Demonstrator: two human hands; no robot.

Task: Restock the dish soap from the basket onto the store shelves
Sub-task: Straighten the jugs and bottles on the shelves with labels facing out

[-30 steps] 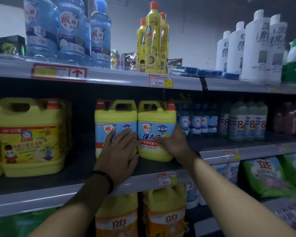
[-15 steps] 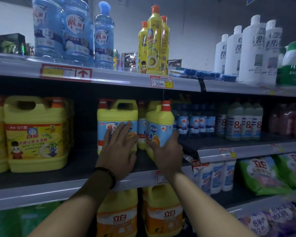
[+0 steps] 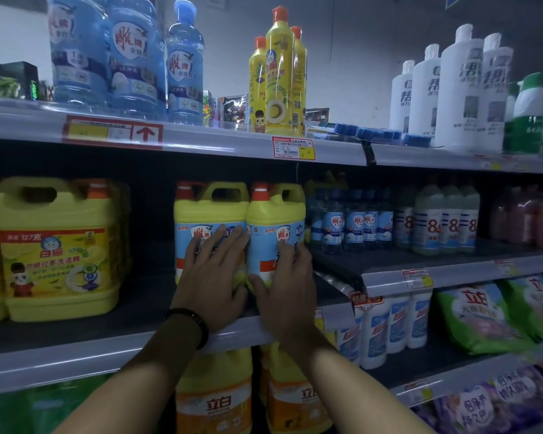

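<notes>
Our right hand point(image 3: 287, 289) lies flat on the front of the right jug point(image 3: 276, 214) of dish soap, fingers straight, thumb spread low, gripping nothing. Our left hand point(image 3: 212, 289) presses open-fingered on the left jug point(image 3: 210, 208), which touches the right jug's side. The right jug stands upright just behind our right palm, so we judge any further push runs straight back.

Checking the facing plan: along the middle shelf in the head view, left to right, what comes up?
Big yellow jug, left blue-label jug under the left hand, right blue-label jug under the right hand, small blue-label bottles, white 84 bottles, pink bottles.
</notes>
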